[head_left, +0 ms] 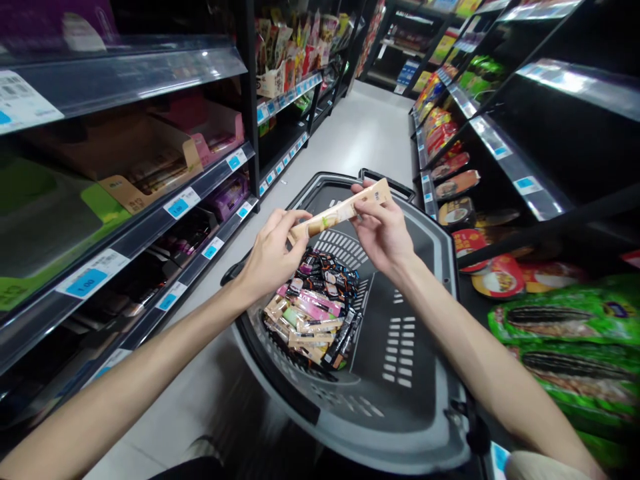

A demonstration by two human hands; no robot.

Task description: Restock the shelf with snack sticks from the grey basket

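A long, slim beige snack packet (340,213) is stretched between my two hands, above a grey shopping basket (420,413). The fingers of my left hand (275,253) pinch its lower left end. At its upper right end, my right hand (383,230) grips it between thumb and fingers. Inside the basket lies a heap of small wrapped snacks (315,313), in black, pink and beige wrappers. Several beige ones in the heap look similar to the packet I hold. The printing on the packet is too small to read.
To the left run dark shelves with price labels (183,202) and an open beige carton (145,167) of slim packets. Right-hand shelves carry green seed bags (575,360) and red-lidded tubs (497,275). A pale aisle floor (370,127) stretches ahead between them.
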